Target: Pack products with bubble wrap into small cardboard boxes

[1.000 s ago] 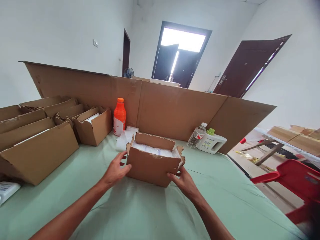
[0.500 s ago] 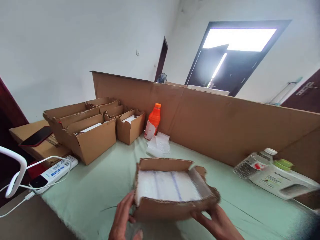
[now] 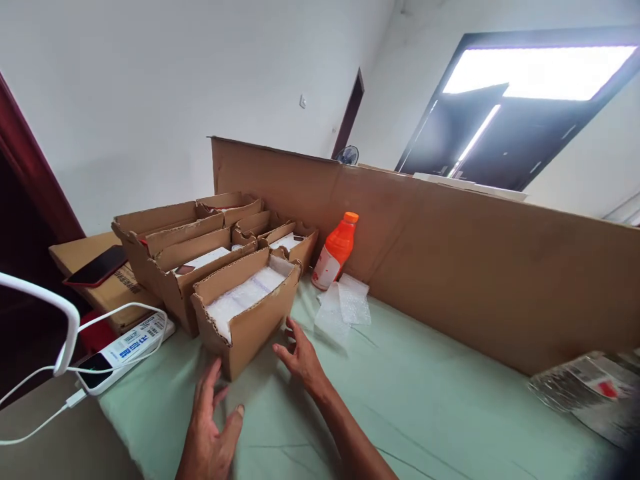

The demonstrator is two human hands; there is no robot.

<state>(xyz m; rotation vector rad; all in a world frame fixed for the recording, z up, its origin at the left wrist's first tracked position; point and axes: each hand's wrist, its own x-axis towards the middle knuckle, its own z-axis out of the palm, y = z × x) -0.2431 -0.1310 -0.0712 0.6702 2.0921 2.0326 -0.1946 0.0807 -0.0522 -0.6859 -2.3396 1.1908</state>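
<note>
An open cardboard box (image 3: 250, 323) filled with white bubble-wrap packets stands on the green table cloth (image 3: 425, 393), pushed up against a row of similar open boxes (image 3: 175, 250) at the left. My left hand (image 3: 210, 427) hovers just in front of the box's near corner, fingers spread, holding nothing. My right hand (image 3: 300, 357) is beside the box's right face, fingers stretched out and open, a small gap from the cardboard.
A tall cardboard screen (image 3: 450, 253) runs along the back of the table. An orange bottle (image 3: 334, 252) and loose bubble-wrap bags (image 3: 345, 308) lie near it. A power strip with white cables (image 3: 120, 347) sits at the left edge; a dark phone (image 3: 97, 267) rests on a flat carton.
The box went from in front of me to the left, against the row of boxes. Both hands have let go of it and now hang open near it. The view swung left.
</note>
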